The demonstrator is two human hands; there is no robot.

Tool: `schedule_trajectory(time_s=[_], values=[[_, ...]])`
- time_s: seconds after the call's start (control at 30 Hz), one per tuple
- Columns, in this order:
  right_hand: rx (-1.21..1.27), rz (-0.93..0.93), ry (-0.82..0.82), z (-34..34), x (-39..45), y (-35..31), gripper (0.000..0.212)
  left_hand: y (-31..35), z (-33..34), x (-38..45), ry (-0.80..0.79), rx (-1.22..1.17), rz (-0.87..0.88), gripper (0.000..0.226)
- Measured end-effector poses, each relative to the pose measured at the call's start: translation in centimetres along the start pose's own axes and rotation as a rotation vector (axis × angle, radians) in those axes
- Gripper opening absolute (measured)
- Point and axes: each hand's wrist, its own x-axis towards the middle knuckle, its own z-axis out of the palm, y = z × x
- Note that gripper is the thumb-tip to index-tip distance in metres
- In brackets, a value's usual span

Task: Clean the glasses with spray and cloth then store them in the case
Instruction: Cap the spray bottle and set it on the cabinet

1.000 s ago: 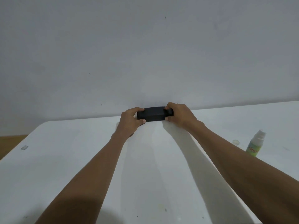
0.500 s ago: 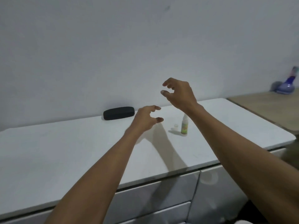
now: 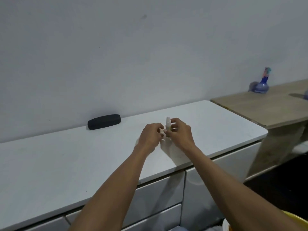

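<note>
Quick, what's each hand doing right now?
Left hand: closed on a small pale thing, cannot tell what.
Right hand: holding the spray bottle.

Right hand point(image 3: 180, 135) grips upright spray bottle point(image 3: 168, 123); left hand point(image 3: 150, 136) beside; case point(image 3: 104, 121) closed.

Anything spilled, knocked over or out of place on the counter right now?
Nothing stands out. The black case lies shut by the wall, and the spray bottle is upright between the left hand and right hand.

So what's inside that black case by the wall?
Cannot tell. The case lies shut on the white top, so its inside is hidden. No glasses show anywhere; both hands are at the spray bottle.
</note>
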Motion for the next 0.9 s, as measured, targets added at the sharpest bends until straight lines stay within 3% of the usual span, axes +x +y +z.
schedule_trajectory(time_s=[0.1,0.33,0.6,0.9], values=[[0.007,0.004,0.025,0.7,-0.1,0.6,0.025,-0.2,-0.1,0.2,0.055,-0.122,-0.029,0.016],[-0.002,0.024,0.057,1.2,0.0,0.8,0.025,3.2,-3.2,1.3,0.310,-0.402,0.013,0.020],[0.000,0.037,0.054,1.3,-0.2,0.6,0.019,4.9,-2.9,0.9,0.131,-0.365,0.081,0.018],[0.009,0.043,0.059,1.5,-0.4,0.6,0.019,4.7,-2.5,0.2,0.161,-0.265,0.148,0.017]])
